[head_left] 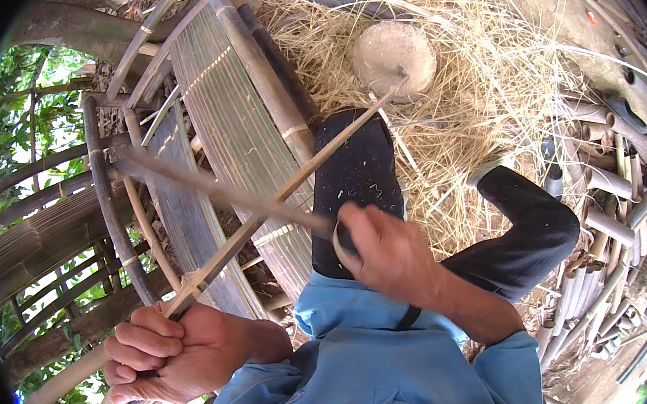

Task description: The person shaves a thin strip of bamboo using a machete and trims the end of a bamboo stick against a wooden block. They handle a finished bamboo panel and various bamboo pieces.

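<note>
A long bamboo strip [336, 145] runs slantwise from the lower left up to a round wooden block [389, 49], where its far end rests or touches. My left hand [169, 351] is closed round the near part of the strip. In my right hand [392, 255], the fingers are wrapped round the handle of a long knife [186, 177]. Its blade, smeared by motion, points left and crosses the strip in the picture. Whether blade and strip touch, I cannot tell.
At left stands a slatted bamboo bench [231, 107] beside my leg, with a bamboo railing [103, 181] beyond it. Pale shavings [490, 86] cover the ground around the block. Cut bamboo pieces [609, 183] are piled at right.
</note>
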A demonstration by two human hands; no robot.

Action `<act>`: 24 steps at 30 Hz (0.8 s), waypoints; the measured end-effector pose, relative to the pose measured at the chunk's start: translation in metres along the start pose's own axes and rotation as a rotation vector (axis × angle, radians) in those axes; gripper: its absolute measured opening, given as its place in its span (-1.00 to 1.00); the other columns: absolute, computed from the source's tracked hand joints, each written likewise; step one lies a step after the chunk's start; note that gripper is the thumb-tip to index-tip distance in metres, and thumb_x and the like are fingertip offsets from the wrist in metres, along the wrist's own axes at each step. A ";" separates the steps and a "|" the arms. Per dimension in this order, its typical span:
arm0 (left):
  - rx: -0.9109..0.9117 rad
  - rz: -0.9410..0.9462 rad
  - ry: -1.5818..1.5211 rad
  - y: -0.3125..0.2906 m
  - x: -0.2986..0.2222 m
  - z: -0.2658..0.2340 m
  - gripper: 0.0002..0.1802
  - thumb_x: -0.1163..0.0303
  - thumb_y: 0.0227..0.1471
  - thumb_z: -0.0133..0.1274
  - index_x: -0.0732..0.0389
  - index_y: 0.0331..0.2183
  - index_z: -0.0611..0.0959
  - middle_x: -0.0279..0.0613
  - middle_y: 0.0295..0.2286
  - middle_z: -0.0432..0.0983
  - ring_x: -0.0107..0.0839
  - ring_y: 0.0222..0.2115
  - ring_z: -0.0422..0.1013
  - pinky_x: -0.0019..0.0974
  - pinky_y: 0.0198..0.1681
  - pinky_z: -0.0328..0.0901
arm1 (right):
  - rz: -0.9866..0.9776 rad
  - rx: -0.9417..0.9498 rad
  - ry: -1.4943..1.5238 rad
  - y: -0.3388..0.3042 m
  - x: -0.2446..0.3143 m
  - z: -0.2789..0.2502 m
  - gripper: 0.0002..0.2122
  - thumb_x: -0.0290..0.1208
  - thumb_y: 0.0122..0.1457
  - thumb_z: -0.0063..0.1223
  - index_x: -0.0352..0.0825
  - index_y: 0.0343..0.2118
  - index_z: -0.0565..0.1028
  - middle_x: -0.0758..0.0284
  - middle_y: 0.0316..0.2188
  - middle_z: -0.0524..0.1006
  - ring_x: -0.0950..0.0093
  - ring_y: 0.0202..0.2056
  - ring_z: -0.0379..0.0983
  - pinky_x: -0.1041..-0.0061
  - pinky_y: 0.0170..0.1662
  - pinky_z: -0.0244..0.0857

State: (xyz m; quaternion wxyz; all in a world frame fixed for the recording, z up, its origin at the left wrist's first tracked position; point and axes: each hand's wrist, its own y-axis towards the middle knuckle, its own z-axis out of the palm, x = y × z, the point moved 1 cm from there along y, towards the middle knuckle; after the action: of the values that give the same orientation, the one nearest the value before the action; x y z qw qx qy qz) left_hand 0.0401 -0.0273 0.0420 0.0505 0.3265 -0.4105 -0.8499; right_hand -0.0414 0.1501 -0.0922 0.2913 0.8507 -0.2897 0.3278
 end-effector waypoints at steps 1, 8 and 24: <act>0.053 0.032 0.007 0.001 0.002 -0.004 -0.56 0.02 0.36 -0.19 0.12 -0.46 0.28 -0.39 -0.64 0.03 -0.55 -0.71 -0.07 -0.44 -0.68 -0.07 | 0.097 -0.022 -0.003 0.001 -0.017 0.007 -0.63 -0.33 0.05 0.24 -0.37 -0.14 0.39 0.21 -0.56 0.44 0.23 -0.58 0.49 0.30 -0.54 0.44; -0.053 -0.010 -0.029 0.001 0.000 -0.002 -0.52 0.08 0.36 -0.17 0.07 -0.57 0.22 -0.43 -0.68 -0.08 -0.57 -0.70 -0.11 -0.43 -0.64 -0.19 | -0.005 0.057 0.032 -0.004 -0.030 0.006 -0.72 -0.38 0.10 0.19 -0.35 -0.22 0.36 0.14 -0.57 0.46 0.19 -0.55 0.51 0.24 -0.54 0.41; 0.062 -0.017 0.098 0.026 0.004 -0.057 -0.62 0.29 0.32 -0.24 0.08 -0.57 0.18 -0.39 -0.64 -0.06 -0.53 -0.66 -0.11 -0.43 -0.58 -0.12 | 0.110 0.032 -0.114 0.017 -0.142 0.036 -0.79 -0.42 0.07 0.13 -0.27 -0.27 0.36 0.20 -0.59 0.47 0.19 -0.61 0.50 0.22 -0.63 0.35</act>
State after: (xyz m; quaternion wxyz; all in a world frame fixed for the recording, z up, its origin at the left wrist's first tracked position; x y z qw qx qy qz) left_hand 0.0661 -0.0837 0.0330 0.0531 0.3729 -0.4310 -0.8200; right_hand -0.1266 0.1567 -0.2121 0.2420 0.8554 -0.3469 0.2991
